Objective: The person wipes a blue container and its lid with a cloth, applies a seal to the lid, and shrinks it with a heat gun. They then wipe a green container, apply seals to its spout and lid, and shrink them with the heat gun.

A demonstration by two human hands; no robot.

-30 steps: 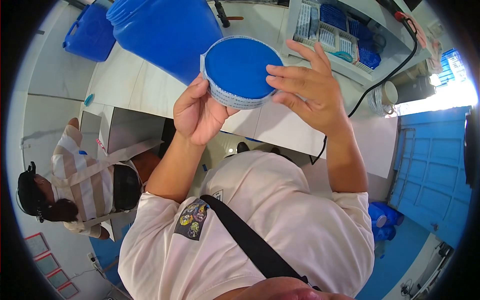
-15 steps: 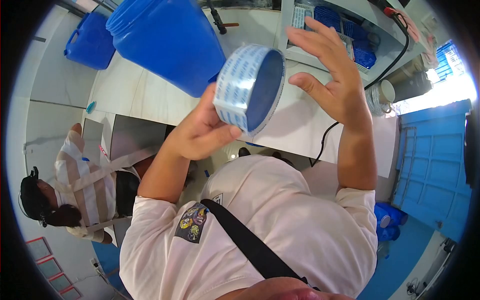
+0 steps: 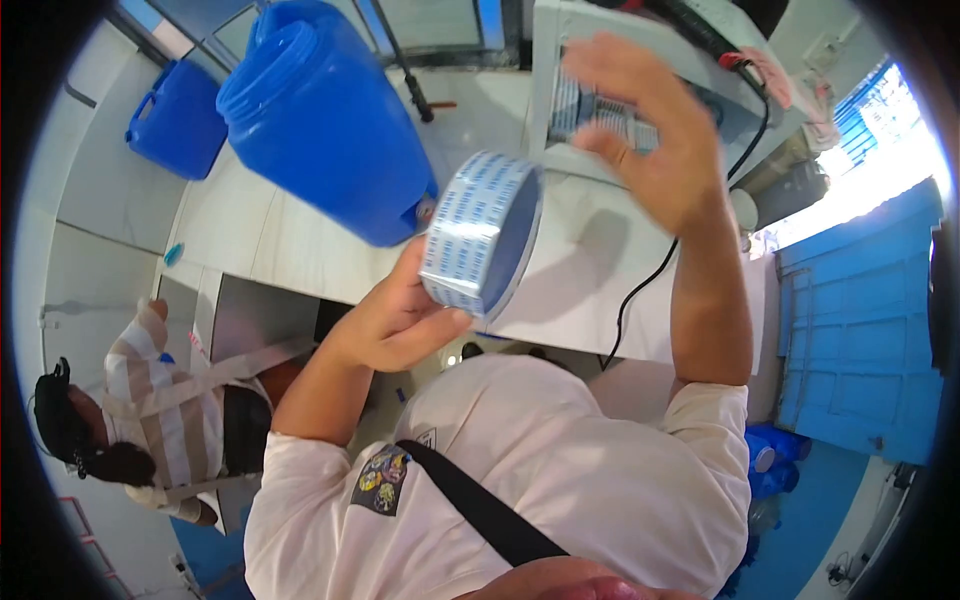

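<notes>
My left hand (image 3: pixel 400 322) is closed on the lower edge of a wide roll of film (image 3: pixel 465 235). The band is white and silvery with rows of blue print, and its inside is dark blue. Thumb and fingers pinch its bottom rim, and the roll is tilted. To the right, my right hand (image 3: pixel 650 130) is raised and apart from the roll. Its fingers are stretched out with nothing in them, slightly blurred by motion. It is over a white open-fronted unit (image 3: pixel 545 95) with printed items inside, which it partly hides.
A large blue jerrycan (image 3: pixel 320 130) stands on the white counter (image 3: pixel 580 230), left of the roll. A smaller blue jerrycan (image 3: pixel 180 120) is farther left. A black cable (image 3: pixel 630 300) runs across the counter. A person (image 3: pixel 180 400) is at the left. A blue door (image 3: pixel 850 330) is at the right.
The roll and my left hand sit lower in view, and so do the counter items as the view tilts up. My right hand has risen slightly and moved away from the roll.
</notes>
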